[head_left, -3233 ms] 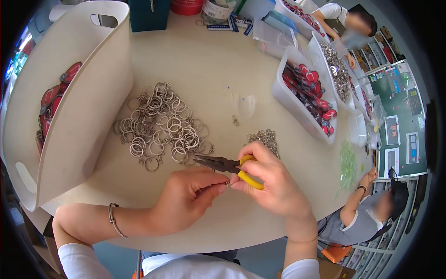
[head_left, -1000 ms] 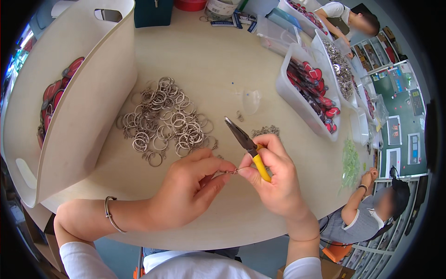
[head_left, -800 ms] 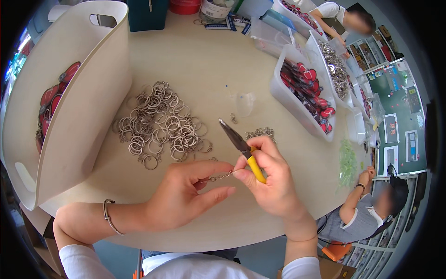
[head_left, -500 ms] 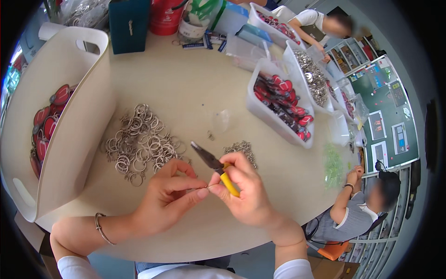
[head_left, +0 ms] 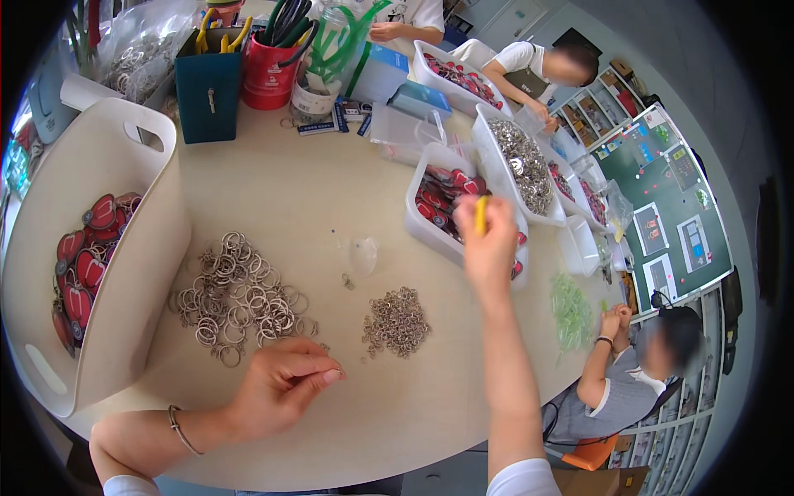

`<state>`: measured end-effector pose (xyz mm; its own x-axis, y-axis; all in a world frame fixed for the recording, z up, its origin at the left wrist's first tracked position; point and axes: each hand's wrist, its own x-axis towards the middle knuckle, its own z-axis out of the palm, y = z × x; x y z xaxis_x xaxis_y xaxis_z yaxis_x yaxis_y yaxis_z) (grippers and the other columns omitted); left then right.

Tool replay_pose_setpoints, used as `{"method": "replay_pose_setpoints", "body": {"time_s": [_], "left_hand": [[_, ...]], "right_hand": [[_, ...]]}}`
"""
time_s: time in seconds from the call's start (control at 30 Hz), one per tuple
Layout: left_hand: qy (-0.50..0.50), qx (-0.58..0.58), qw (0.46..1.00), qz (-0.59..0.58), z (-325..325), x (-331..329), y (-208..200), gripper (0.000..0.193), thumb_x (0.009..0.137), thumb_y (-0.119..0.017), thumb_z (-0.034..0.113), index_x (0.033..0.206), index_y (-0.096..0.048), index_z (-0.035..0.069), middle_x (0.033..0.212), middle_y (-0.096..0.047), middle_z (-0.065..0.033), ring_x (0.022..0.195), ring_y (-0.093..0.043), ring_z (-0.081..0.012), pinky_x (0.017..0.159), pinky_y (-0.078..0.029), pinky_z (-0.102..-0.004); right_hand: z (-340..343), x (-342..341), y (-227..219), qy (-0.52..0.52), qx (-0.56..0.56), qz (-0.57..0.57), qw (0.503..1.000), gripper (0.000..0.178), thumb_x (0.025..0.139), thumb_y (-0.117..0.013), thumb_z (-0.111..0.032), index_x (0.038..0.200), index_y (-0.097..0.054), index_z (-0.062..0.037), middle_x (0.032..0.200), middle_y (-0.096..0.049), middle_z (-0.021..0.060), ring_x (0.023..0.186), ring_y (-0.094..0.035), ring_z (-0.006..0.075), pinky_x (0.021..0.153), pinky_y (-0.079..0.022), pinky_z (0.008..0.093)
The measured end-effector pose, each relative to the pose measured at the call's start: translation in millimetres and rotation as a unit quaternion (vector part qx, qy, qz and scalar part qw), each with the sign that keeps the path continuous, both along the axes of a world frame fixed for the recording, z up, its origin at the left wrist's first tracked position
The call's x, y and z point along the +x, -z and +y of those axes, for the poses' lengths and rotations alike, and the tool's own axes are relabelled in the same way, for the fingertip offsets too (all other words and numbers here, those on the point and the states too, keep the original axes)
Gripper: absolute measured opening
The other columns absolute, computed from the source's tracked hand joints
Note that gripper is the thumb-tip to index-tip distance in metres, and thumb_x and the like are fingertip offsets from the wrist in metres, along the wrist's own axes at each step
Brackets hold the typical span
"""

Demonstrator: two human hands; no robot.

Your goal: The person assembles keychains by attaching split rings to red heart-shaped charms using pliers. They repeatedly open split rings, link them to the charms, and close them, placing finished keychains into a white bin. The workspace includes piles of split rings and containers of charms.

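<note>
Left hand [head_left: 281, 387]: rests near on the worktop [head_left: 314, 190], fingertips pinched on something too small to tell, just near of the key rings [head_left: 236, 296].
Right hand [head_left: 488, 244]: closed around yellow-handled pliers [head_left: 480, 214], raised over the white tray [head_left: 430, 233] of red charms, far right.
Small rings [head_left: 397, 321]: piled between both hands.
</note>
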<state>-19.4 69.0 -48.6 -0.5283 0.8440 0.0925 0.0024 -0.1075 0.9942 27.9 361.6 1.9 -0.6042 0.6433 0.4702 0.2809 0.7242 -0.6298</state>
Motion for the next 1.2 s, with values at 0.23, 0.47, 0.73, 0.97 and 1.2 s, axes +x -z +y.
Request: {"method": "replay_pose_setpoints", "body": {"time_s": [0.23,0.47,0.73,0.97,1.2], "left_hand": [[-0.002,-0.011,0.999,0.034,3,1,1,0.004,0.085,-0.065,0.001,0.085,-0.069,0.001,0.071,-0.059,-0.0068,0.063,-0.051,-0.014,0.055,-0.04,-0.0272],[-0.044,-0.034,0.997,0.051,0,4,-7,0.005,0.086,-0.064,0.001,0.088,-0.069,0.0,0.076,-0.061,-0.007,0.063,-0.051,-0.012,0.053,-0.039,-0.0246],[-0.078,0.013,0.983,0.168,-3,9,-6,0.008,0.079,-0.067,-0.002,0.088,-0.067,-0.001,0.075,-0.058,-0.0082,0.055,-0.053,-0.0172,0.047,-0.041,-0.0289],[-0.045,-0.006,0.964,0.262,-3,11,-7,0.017,0.074,-0.07,-0.004,0.09,-0.066,-0.002,0.08,-0.06,-0.0104,0.058,-0.058,-0.0187,0.047,-0.044,-0.0291],[-0.052,0.004,0.94,0.338,-5,13,-4,0.021,0.07,-0.073,-0.004,0.089,-0.065,-0.002,0.08,-0.059,-0.01,0.057,-0.058,-0.0205,0.047,-0.047,-0.03]], "right_hand": [[147,-13,30,0.195,0.171,-0.219,0.941,0.029,0.072,-0.078,-0.025,0.088,-0.066,-0.0034,0.094,-0.058,0.016,0.092,-0.057,0.0339,0.08,-0.046,0.0439],[59,13,-9,0.002,0.11,0.043,0.993,0.018,0.083,-0.069,-0.012,0.081,-0.06,0.0035,0.089,-0.055,0.0107,0.08,-0.054,0.021,0.073,-0.044,0.0328],[-101,70,-10,-0.326,-0.203,-0.105,0.917,0.02,0.076,-0.075,-0.007,0.077,-0.061,0.0083,0.096,-0.053,0.0102,0.081,-0.055,0.0157,0.071,-0.047,0.0243],[-103,68,-10,-0.351,-0.16,-0.129,0.913,0.027,0.074,-0.078,-0.008,0.075,-0.059,0.0107,0.095,-0.053,0.0125,0.078,-0.056,0.0201,0.071,-0.049,0.0286],[-107,65,-11,-0.341,-0.136,-0.148,0.918,0.026,0.072,-0.078,-0.007,0.073,-0.059,0.0095,0.092,-0.052,0.0125,0.075,-0.055,0.0209,0.068,-0.048,0.0289]]}}
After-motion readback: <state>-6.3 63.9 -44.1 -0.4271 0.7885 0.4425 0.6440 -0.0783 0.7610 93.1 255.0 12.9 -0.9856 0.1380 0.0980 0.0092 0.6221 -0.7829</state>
